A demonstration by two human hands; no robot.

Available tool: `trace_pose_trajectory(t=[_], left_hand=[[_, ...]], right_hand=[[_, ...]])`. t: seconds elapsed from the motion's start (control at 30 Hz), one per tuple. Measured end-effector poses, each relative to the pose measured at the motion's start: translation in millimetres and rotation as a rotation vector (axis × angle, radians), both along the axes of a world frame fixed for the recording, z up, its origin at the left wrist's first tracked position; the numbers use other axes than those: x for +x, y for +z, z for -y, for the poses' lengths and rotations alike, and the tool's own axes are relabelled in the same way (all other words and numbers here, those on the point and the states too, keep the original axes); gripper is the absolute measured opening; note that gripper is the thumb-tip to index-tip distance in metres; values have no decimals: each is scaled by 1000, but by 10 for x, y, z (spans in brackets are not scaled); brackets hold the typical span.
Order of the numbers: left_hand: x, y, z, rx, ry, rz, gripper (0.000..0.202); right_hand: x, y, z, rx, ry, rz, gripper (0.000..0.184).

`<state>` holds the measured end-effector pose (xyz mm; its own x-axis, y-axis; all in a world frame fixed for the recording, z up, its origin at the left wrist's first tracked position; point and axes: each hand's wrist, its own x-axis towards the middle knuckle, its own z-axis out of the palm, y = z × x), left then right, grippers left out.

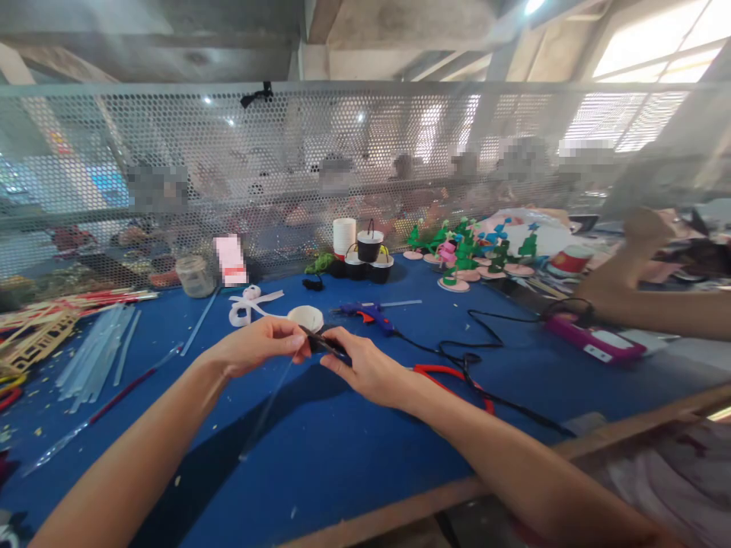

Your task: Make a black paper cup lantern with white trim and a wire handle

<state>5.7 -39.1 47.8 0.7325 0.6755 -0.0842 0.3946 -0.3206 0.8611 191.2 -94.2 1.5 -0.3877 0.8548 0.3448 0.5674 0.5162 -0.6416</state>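
- Left hand point(256, 346): fingertips pinched on the left end of a dark strip point(323, 342).
- Right hand point(365, 369): grasping the strip's right end.
- Dark strip: held between both hands, above the centre of the blue tabletop point(343, 449).
- Glue gun point(368, 313): blue, lying just beyond the hands.
- Glue sticks point(97, 350): clear, loose pile, left.
- Black cups point(368, 255): clustered, far centre.

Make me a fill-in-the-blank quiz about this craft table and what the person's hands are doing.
1. The left hand and right hand pinch a thin dark piece above a table coloured ____.
2. The glue gun has a black cord that trails toward the person's ____ side.
3. The clear glue sticks lie on the person's ____ side.
4. The stack of cups by the mesh screen is ____.
Missing words: blue; right; left; white.
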Motion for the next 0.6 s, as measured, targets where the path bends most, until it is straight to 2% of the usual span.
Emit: trace_pose_trajectory(t=[0.07, 0.17, 0.2, 0.27, 0.33, 0.47, 0.53, 0.6], left_hand=[[78, -14, 68, 259, 125, -118, 24], [227, -48, 230, 881, 375, -369, 22], [271, -61, 283, 1036, 437, -431, 25], [314, -62, 361, 1134, 457, -520, 29], [273, -1, 380, 988, 367, -509, 29], [6, 218, 246, 337, 42, -223, 29], [-113, 256, 138, 5, 33, -98, 31], [-167, 208, 40, -180, -15, -15, 30]], right_hand=[[-16, -5, -15, -38, -60, 11, 20], [-56, -16, -39, -115, -180, 40, 19], [-67, -21, -44, -131, -211, 55, 19], [-78, -29, -52, -136, -248, 77, 19], [-67, -35, -58, -105, -256, 81, 20], [-4, -33, -67, 34, -155, 44, 20], [22, -29, -65, 78, -73, 37, 21], [36, -26, -59, 97, -8, 37, 23]])
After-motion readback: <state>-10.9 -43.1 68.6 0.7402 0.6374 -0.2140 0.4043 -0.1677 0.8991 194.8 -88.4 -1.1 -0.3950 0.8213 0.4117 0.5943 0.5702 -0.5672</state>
